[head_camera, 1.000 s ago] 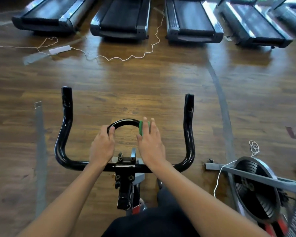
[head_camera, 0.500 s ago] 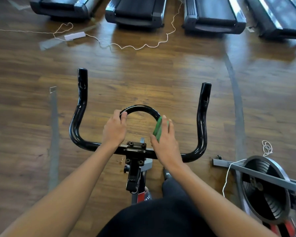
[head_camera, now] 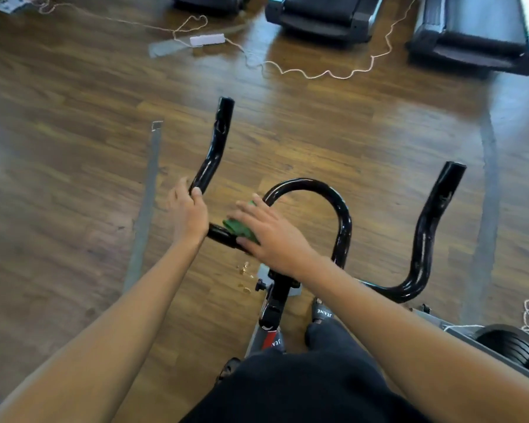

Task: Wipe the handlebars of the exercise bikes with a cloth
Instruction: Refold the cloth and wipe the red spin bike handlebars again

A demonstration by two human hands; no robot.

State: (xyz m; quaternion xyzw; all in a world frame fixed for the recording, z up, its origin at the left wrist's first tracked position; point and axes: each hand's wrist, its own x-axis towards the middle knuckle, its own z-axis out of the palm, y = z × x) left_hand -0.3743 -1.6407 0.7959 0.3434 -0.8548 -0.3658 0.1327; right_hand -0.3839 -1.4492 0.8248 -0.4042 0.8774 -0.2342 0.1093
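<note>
The black handlebar (head_camera: 342, 215) of an exercise bike fills the middle of the head view, with two upturned horns and a centre loop. My left hand (head_camera: 187, 215) grips the bend at the base of the left horn (head_camera: 217, 141). My right hand (head_camera: 269, 233) presses a green cloth (head_camera: 239, 228) onto the left part of the crossbar, between the left bend and the loop. The hand covers most of the cloth. The right horn (head_camera: 434, 221) is bare.
Wooden floor all around. Treadmills (head_camera: 321, 13) stand along the far edge, with a white power strip (head_camera: 206, 39) and a loose cord (head_camera: 333, 73) in front of them. A second bike's flywheel (head_camera: 513, 346) sits at the lower right. Small debris (head_camera: 244, 270) lies under the bar.
My right hand with the cloth has moved from the right side of the centre loop to the left crossbar. My left hand slid outward to the left bend. The view shifted left.
</note>
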